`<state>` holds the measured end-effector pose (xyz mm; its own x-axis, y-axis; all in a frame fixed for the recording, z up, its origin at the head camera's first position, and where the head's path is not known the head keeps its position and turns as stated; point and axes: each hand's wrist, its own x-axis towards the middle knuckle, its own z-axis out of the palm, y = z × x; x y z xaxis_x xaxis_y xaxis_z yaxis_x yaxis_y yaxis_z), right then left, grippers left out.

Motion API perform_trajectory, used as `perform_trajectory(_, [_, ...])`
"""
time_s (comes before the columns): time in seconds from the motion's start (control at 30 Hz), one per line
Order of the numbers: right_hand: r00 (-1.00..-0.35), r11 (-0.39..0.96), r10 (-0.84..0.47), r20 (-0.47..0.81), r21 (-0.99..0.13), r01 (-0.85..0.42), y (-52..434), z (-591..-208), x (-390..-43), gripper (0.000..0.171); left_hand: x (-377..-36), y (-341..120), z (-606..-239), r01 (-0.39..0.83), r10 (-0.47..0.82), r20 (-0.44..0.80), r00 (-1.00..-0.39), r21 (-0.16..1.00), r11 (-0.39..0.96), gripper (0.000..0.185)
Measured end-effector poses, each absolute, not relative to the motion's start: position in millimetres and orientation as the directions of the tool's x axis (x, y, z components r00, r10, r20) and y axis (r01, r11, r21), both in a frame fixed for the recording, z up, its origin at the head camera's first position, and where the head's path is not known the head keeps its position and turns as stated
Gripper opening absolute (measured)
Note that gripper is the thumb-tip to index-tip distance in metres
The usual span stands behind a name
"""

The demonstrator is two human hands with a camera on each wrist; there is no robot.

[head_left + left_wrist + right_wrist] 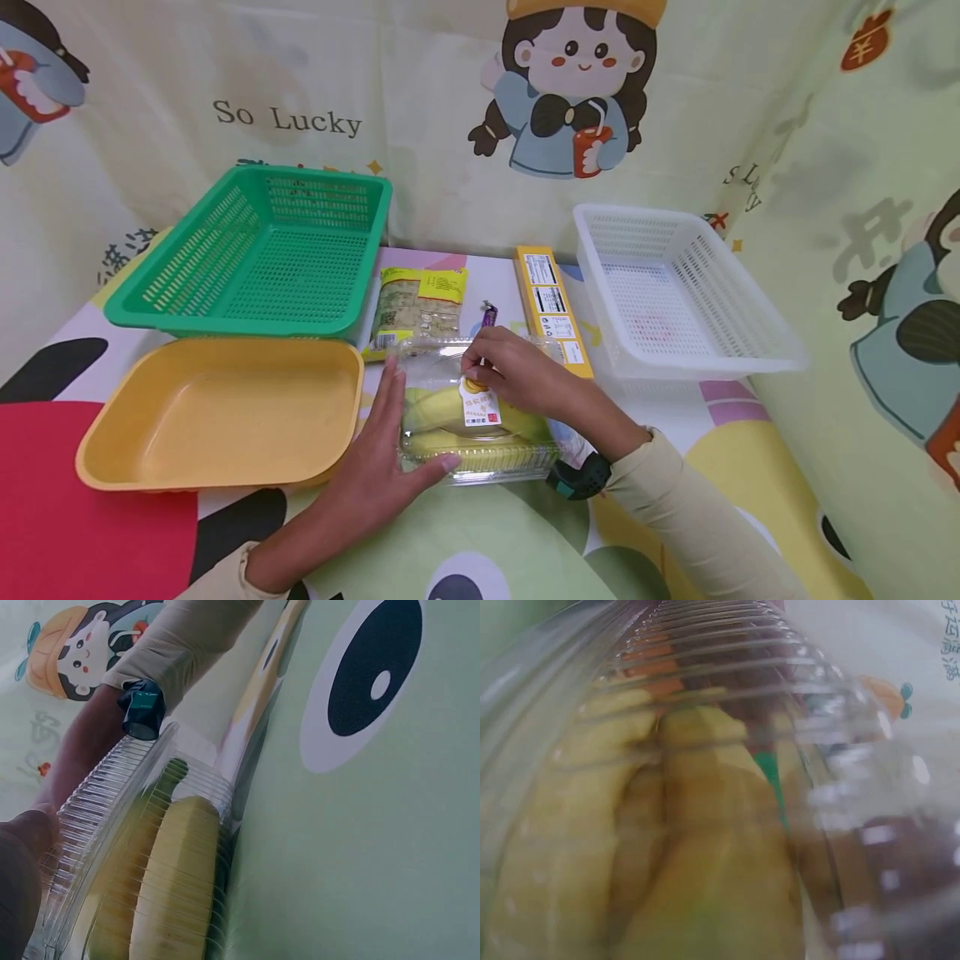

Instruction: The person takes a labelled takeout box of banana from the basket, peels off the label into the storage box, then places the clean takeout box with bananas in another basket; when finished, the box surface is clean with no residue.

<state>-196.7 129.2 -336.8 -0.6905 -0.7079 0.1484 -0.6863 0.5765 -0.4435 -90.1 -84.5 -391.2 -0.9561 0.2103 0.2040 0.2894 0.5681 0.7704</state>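
A clear plastic box (510,477) with bananas (435,408) inside sits on the table, a white label (480,408) on its lid. My left hand (375,467) steadies the box's left front corner, fingers fairly straight along the side and thumb on the front edge. Over the lid, the curled fingers of my right hand (517,367) pinch at the label's upper edge; the fingertips partly hide that spot. The left wrist view shows the bananas (176,877) through the ribbed wall. In the right wrist view the plastic and bananas (705,825) fill the frame, blurred.
Behind the box lie a yellow food packet (420,304), a small purple-wrapped item (490,315) and a flat orange box (551,308). A green basket (300,325) and an orange-yellow basin (225,417) stand left. A white basket (705,367) stands at right.
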Motion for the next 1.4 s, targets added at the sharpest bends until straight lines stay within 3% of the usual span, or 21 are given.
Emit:
perform_trajectory(0.27, [-0.643, 0.562, -0.754, 0.133, -0.375, -0.737, 127, -334, -198, 0.009, -90, -86, -391, 0.29, 0.213, 0.204, -0.956, 0.773, 0.564, 0.112])
perform_trajectory(0.47, [-0.637, 0.549, -0.764, 0.103, -0.414, -0.726, 129, -332, -201, 0.007, -90, -86, -390, 0.297, 0.217, 0.21, -0.953, 0.78, 0.551, 0.113])
perform_trajectory(1.07, [-0.549, 0.415, -0.814, 0.188, -0.473, -0.777, 134, -335, -205, 0.012, -89, -86, -387, 0.267, 0.211, 0.177, -0.961, 0.779, 0.567, 0.113])
perform_trajectory(1.4, [-0.565, 0.403, -0.802, 0.192, -0.524, -0.75, 138, -334, -202, 0.019, -88, -86, -383, 0.254, 0.226, 0.15, -0.963, 0.79, 0.558, 0.113])
